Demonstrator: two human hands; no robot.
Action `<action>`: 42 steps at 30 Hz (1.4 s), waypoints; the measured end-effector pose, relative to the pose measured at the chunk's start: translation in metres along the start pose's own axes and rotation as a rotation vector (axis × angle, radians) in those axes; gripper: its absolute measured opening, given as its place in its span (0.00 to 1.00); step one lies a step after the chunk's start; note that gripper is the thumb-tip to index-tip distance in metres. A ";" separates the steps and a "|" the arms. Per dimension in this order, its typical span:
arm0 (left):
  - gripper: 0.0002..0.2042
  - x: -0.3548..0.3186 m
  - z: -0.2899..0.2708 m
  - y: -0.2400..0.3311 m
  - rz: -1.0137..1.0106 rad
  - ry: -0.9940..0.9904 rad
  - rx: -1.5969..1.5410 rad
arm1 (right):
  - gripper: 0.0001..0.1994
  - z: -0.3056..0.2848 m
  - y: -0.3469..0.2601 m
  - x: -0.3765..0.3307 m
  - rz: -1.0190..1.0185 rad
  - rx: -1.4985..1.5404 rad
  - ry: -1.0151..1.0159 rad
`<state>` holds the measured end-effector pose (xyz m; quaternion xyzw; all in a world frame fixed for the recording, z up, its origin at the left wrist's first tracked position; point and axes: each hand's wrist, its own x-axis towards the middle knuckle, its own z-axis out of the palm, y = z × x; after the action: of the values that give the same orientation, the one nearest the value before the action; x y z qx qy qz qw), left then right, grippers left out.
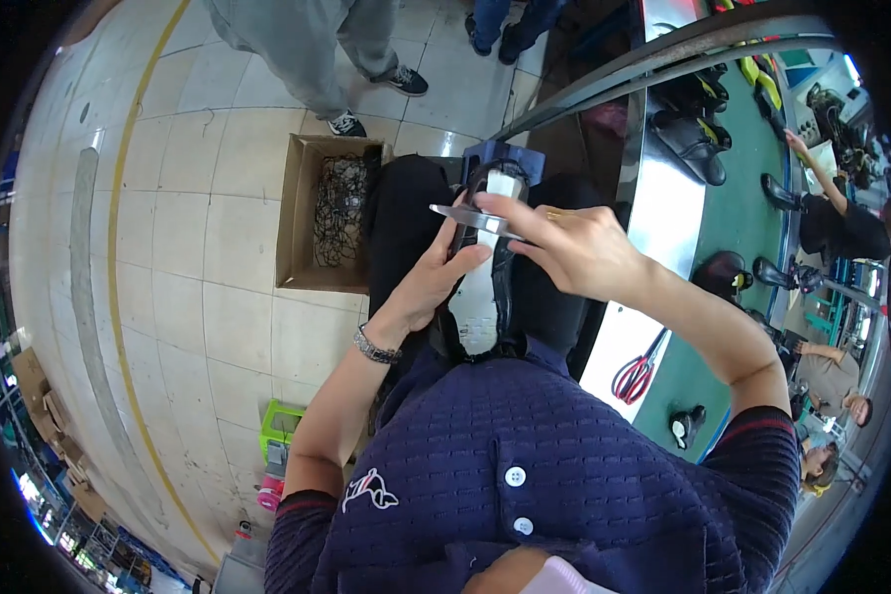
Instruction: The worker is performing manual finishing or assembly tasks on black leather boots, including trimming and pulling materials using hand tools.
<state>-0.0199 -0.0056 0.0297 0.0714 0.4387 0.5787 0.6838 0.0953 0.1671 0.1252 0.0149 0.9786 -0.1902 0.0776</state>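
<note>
Between my knees lies a black shoe upper with a white sole board (477, 302) facing up, its far end next to a dark blue block (530, 163). My left hand (434, 282) grips the shoe's left side, thumb pressed onto the white board. In my right hand (584, 252) is a shiny metal blade, apparently a knife (460, 215), lying crosswise over the shoe with its tip toward the left. My right forefinger reaches over the blade to the shoe's black edge. The knife's handle is hidden in my fingers.
An open cardboard box (297, 223) of tangled black strips stands on the floor at left. Red-handled scissors (634, 378) rest on the white bench (604, 342). Beyond runs a green conveyor (708, 257) carrying black shoes. A metal rail (643, 69) crosses overhead; people stand ahead and at right.
</note>
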 end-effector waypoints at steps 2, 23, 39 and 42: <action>0.39 0.002 -0.002 -0.001 0.001 -0.017 -0.004 | 0.34 0.007 0.009 0.004 0.108 -0.092 -0.167; 0.37 -0.016 -0.015 -0.050 0.109 -0.200 -0.568 | 0.33 -0.008 -0.023 -0.035 0.202 0.136 -0.374; 0.35 -0.023 0.005 -0.056 0.242 0.034 -0.180 | 0.34 -0.011 -0.048 -0.040 0.101 -0.025 -0.366; 0.34 -0.022 -0.002 -0.065 0.308 0.036 -0.146 | 0.31 -0.038 -0.066 -0.029 -0.001 0.013 -0.138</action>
<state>0.0272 -0.0456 0.0007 0.0774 0.3918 0.7080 0.5824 0.1145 0.1208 0.1891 0.0016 0.9697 -0.1970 0.1445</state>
